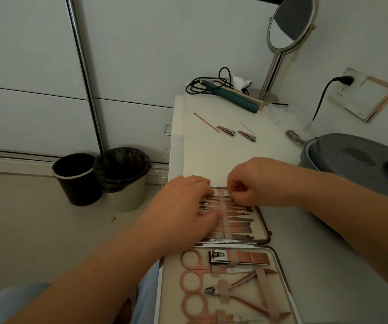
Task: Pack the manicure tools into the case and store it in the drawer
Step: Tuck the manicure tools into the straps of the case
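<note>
An open manicure case [273, 256] lies on the white desk [211, 155] near me, with rose-gold tools strapped into both halves. My left hand [183, 206] rests flat on the far half, fingers over the tool tips beside the elastic strap [224, 218]. My right hand [253, 183] has its fingers curled and pinches a thin tool at the top of that strap. Farther back on the desk lie two nail clippers [226, 130] [246, 136], a long thin rose-gold stick [206, 122] and a fine silver pick [246, 128].
A teal hair straightener [232, 97] with a black cord and a standing mirror [289, 24] are at the desk's back. A grey pouch [352, 157] sits to the right. Two bins [76, 178] [125, 176] stand on the floor to the left. Drawer handles [167, 130] show on the desk's left side.
</note>
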`<state>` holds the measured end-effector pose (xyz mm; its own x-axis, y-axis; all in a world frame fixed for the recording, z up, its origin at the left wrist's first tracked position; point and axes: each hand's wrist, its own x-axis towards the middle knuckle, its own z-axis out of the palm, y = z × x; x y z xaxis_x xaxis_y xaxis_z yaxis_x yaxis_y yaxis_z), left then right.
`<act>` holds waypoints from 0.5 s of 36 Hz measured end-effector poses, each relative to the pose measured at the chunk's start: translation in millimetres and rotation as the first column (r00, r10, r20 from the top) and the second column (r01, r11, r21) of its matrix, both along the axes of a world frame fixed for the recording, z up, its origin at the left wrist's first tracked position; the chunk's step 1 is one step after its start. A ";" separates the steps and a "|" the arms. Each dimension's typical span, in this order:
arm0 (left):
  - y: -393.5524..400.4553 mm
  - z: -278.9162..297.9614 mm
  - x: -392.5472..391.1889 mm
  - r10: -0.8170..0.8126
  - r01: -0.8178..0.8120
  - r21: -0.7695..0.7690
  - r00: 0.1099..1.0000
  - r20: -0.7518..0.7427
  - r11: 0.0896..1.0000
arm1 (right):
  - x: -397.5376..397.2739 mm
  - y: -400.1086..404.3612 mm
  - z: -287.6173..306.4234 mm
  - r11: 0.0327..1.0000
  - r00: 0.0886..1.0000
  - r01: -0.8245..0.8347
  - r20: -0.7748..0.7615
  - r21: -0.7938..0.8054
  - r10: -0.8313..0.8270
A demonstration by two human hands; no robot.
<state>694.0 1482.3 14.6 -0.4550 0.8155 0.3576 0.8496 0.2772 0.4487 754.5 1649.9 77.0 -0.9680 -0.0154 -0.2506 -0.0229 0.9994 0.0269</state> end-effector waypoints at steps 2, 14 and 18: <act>-0.3 0.1 0.3 -0.003 0.003 0.004 1.000 -0.003 1.000 | -0.3 0.6 -1.4 1.000 1.000 0.001 -0.012 -0.011 -0.001; -0.6 1.3 0.9 -0.020 0.020 0.035 1.000 -0.015 0.999 | 16.6 9.4 -13.8 0.978 0.987 0.032 -0.150 -0.204 -0.063; -0.8 1.8 1.3 -0.018 0.018 0.040 1.000 -0.007 0.999 | 18.9 11.0 -14.4 0.960 0.980 0.078 -0.157 -0.268 -0.123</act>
